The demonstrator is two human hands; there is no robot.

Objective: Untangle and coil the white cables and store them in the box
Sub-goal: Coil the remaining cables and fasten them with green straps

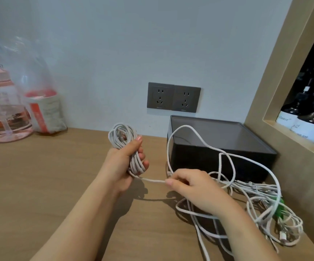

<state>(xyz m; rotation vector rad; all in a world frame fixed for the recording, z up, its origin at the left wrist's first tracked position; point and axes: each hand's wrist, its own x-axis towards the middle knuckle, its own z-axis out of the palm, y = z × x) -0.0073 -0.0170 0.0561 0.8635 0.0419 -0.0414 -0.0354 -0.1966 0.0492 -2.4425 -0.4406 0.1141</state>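
Observation:
My left hand (124, 162) grips a coil of white cable (121, 137), with loops sticking up above the fist. A short taut strand runs from the coil to my right hand (193, 187), which pinches that cable between thumb and fingers. To the right of that hand a tangle of white cables (261, 202) lies on the wooden desk, with a green clip (279, 206) in it. One loop arches up over the front left corner of the black open box (205, 153), which stands against the wall behind the tangle.
Two grey wall sockets (174, 97) sit above the box. A pink water bottle (3, 108) and a plastic bag holding a carton (43, 110) stand at the back left. A wooden shelf frame (276, 102) with dark bottles (307, 113) borders the right side.

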